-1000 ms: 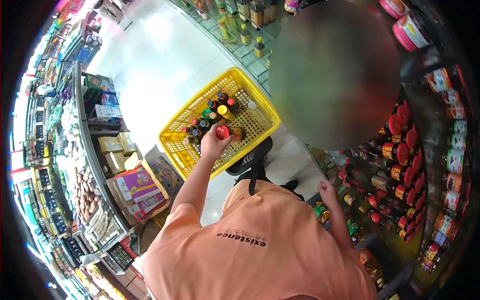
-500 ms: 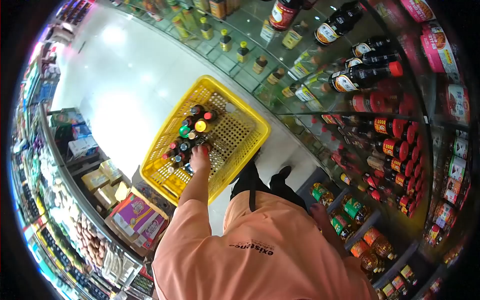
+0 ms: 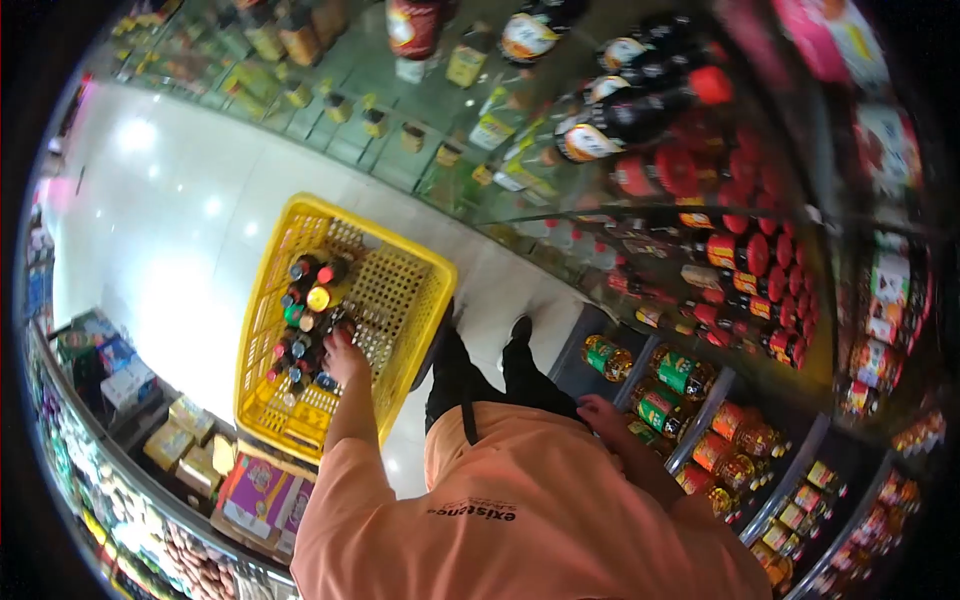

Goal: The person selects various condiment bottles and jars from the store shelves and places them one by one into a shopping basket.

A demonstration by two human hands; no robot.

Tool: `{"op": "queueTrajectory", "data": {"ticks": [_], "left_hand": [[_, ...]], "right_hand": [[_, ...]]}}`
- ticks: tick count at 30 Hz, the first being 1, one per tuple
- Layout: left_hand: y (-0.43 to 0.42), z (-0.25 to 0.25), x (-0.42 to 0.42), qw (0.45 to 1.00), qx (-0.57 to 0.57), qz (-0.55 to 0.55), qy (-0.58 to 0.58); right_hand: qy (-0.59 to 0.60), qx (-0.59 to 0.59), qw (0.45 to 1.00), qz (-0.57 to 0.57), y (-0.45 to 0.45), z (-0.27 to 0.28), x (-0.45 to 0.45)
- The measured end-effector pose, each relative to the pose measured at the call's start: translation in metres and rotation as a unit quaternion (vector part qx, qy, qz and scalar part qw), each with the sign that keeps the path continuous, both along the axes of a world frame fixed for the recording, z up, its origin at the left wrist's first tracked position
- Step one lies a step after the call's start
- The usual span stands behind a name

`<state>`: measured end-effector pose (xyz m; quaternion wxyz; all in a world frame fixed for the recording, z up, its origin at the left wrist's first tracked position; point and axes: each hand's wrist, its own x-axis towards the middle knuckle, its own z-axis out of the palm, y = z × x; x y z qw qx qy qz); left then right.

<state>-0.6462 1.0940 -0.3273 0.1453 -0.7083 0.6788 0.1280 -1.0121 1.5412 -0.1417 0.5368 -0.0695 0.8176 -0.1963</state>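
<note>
My left hand (image 3: 343, 356) reaches down into a yellow plastic shopping basket (image 3: 447, 275). Its fingers are closed around a dark bottle (image 3: 344, 327) at the edge of a cluster of bottles; the hand partly covers it. The clustered bottles show yellow (image 3: 318, 298), green (image 3: 293, 314), red and dark caps and stand close together along the basket's left half. My right hand (image 3: 598, 412) hangs low beside my hip, near the shelved oil bottles. Its fingers are too small and partly hidden to read.
Glass shelves with dark sauce bottles (image 3: 620, 125) and red-lidded jars (image 3: 735, 255) line the upper right. Large oil bottles (image 3: 685, 370) stand on low shelves at right. A purple carton (image 3: 258, 492) and yellow boxes (image 3: 190, 425) sit at lower left, beside the pale tiled floor (image 3: 200, 190).
The whole view has shifted, so the basket and my left hand appear further left and lower. My left hand stays among the bottles. More of my right hand shows beside my hip.
</note>
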Motion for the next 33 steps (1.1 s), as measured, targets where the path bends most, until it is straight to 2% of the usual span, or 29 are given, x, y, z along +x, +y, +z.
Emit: {"op": "queueTrajectory", "data": {"ticks": [2,3,4,5,6,7,8,9,10,11,12,13,14,16,17,19,20,22,24,25,27,30,33], "left_hand": [[0.004,0.032,-0.012,0.999,-0.006,-0.035,0.006],[0.007,0.036,-0.011,0.998,-0.023,-0.051,0.022],[0.01,0.057,-0.017,0.997,-0.028,-0.057,0.047],[0.014,0.045,-0.01,0.988,-0.049,-0.042,0.137],[0.019,0.05,-0.009,0.98,-0.074,-0.054,0.177],[0.022,0.064,-0.017,0.963,-0.117,-0.095,0.224],[0.02,0.096,-0.034,0.97,-0.045,-0.082,0.223],[0.021,0.105,-0.038,0.97,-0.034,-0.077,0.226],[0.019,0.093,-0.038,0.962,-0.057,-0.07,0.256],[0.027,0.117,-0.056,0.924,-0.106,-0.021,0.366],[0.024,0.113,-0.059,0.906,-0.178,-0.065,0.378],[0.026,0.134,-0.074,0.923,-0.157,-0.002,0.352],[0.029,0.145,-0.088,0.923,-0.18,0.044,0.338],[0.036,0.162,-0.116,0.912,-0.219,0.009,0.346],[0.041,0.171,-0.127,0.905,-0.25,-0.008,0.345],[0.062,0.185,-0.156,0.883,-0.255,-0.068,0.387],[0.076,0.189,-0.166,0.866,-0.274,-0.103,0.406],[0.114,0.212,-0.193,0.858,-0.272,-0.132,0.415],[0.144,0.205,-0.201,0.914,-0.188,-0.117,0.339],[0.163,0.205,-0.205,0.909,-0.181,-0.124,0.355],[0.205,0.216,-0.218,0.894,-0.158,-0.111,0.405],[0.247,0.203,-0.219,0.9,-0.15,-0.095,0.397],[0.274,0.189,-0.215,0.897,-0.151,-0.091,0.406]], "right_hand": [[-0.007,-0.004,1.0,0.016,-0.015,0.019,-0.008],[0.003,-0.014,1.0,0.004,-0.009,0.016,-0.013],[0.025,-0.015,0.999,0.04,-0.002,0.01,-0.019],[0.05,-0.016,0.996,0.073,0.005,0.008,-0.027],[0.068,-0.029,0.996,0.054,0.005,0.014,-0.034],[0.104,-0.039,0.985,0.133,-0.01,0.033,-0.04],[0.142,-0.042,0.967,0.208,-0.027,0.062,-0.047],[0.223,-0.088,0.937,0.254,-0.056,0.119,-0.055],[0.308,-0.162,0.895,0.279,-0.066,0.144,-0.066],[0.39,-0.229,0.839,0.303,-0.071,0.167,-0.078],[0.463,-0.294,0.79,0.277,-0.076,0.2,-0.091],[0.528,-0.354,0.729,0.252,-0.076,0.237,-0.107],[0.595,-0.369,0.676,0.228,-0.071,0.28,-0.121],[0.698,-0.39,0.574,0.177,-0.047,0.346,-0.157],[0.735,-0.397,0.528,0.149,-0.027,0.367,-0.18],[0.836,-0.312,0.443,0.082,0.012,0.409,-0.221],[0.871,-0.32,0.373,0.016,0.029,0.419,-0.245],[0.898,-0.252,0.354,-0.073,0.056,0.444,-0.277],[0.927,-0.181,0.327,-0.019,0.076,0.473,-0.301],[0.926,-0.187,0.327,-0.025,0.081,0.481,-0.307],[0.926,-0.062,0.372,-0.024,0.083,0.489,-0.315],[0.921,-0.054,0.385,-0.011,0.089,0.487,-0.327],[0.921,-0.123,0.369,-0.014,0.098,0.482,-0.328]]}}
